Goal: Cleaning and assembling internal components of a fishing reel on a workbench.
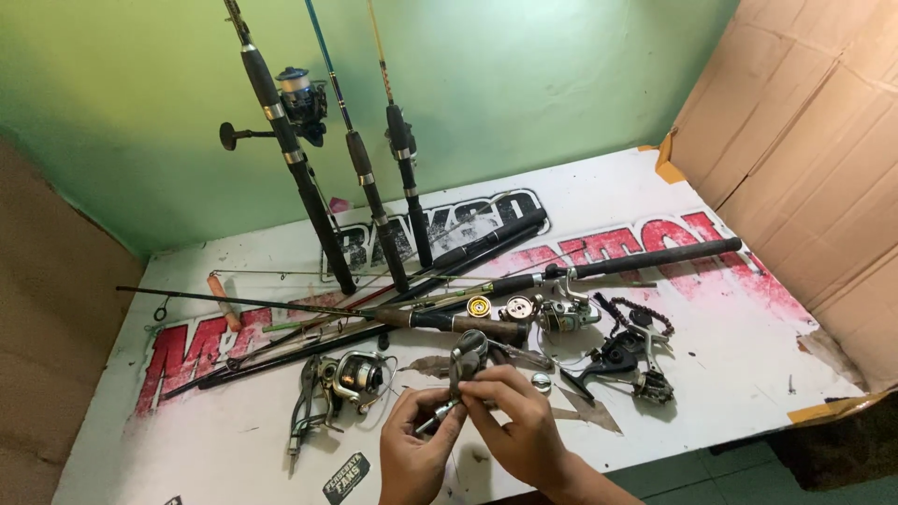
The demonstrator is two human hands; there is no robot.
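At lower centre of the frame, above the counter point(711, 374), I pinch the reel part point(465, 360) between both hands point(468, 411); my judgement: hold it steady, turning the small shaft slowly.

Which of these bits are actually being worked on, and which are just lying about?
In hand:
left hand
right hand
reel part

Lying about:
silver reel
pliers
black reel parts
leaning rods
flat rods
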